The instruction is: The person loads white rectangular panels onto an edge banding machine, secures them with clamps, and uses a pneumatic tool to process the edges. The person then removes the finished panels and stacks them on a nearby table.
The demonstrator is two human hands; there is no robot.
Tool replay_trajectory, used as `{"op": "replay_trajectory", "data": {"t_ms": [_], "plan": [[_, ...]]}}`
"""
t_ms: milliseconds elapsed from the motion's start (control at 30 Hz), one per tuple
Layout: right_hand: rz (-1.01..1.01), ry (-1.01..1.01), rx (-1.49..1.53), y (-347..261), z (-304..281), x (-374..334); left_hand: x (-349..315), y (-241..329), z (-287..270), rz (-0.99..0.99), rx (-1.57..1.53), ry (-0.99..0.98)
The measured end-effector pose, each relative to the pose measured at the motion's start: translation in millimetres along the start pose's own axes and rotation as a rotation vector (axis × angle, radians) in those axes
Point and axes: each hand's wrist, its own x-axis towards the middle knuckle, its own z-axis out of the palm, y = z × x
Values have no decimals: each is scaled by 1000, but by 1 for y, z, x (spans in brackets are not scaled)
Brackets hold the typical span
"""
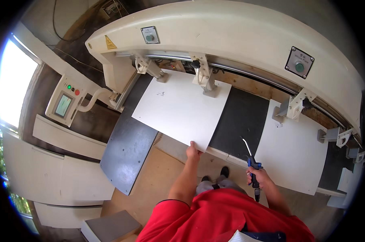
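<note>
My left hand (193, 151) grips the near edge of a white sheet (178, 109), thumb on top and fingers tucked below. Two metal clamps, a left one (162, 76) and a middle one (210, 89), sit over the far part of that sheet. In my right hand (260, 177) is a blue and black air blow gun (254, 165), its thin bent metal nozzle pointing away from me. A second white sheet (293, 149) lies farther right, with another clamp (278, 114) at its far left edge. The black bed (241, 117) shows between the sheets.
A long cream machine beam (231, 28) with green push buttons arches across the far side. At left, a control panel (64, 103) with a screen hangs on a curved arm. A blue-grey side table (126, 157) juts toward me. A grey box (111, 226) stands lower left.
</note>
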Motion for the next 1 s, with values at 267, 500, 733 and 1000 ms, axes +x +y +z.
{"op": "replay_trajectory", "data": {"t_ms": [267, 500, 733, 1000], "plan": [[-87, 112, 28, -34, -28, -2, 2, -7, 7, 73, -4, 145], [-71, 145, 114, -34, -21, 15, -4, -4, 8, 54, -15, 109], [172, -183, -416, 33, 1, 24, -4, -5, 5, 103, -37, 120], [211, 38, -191, 84, 57, 38, -53, 51, -165, 261, -22, 435]]}}
